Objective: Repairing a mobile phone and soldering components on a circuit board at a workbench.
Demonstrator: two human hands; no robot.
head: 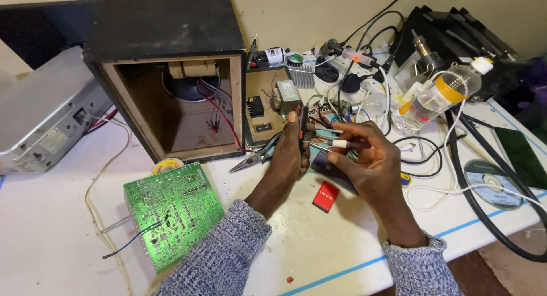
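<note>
The open wooden speaker cabinet [171, 74] takes up the back of the white bench [51, 233], its hollow side facing the person, with a grey metal unit [45, 113] off to its left and a green circuit board [171, 216] lying flat in front. A clear plastic bottle [441, 91] lies tilted among cables on the right. Just ahead of the cabinet, the left hand [288, 159] is closed around a slim dark probe-like tool [302, 128] held nearly upright, tip up. The right hand [367, 159] sits just beside it, fingers pinched narrowly on a thin white-banded lead [339, 143] lying crosswise, pointing left toward the upright tool. Pliers [256, 158] rest beneath.
</note>
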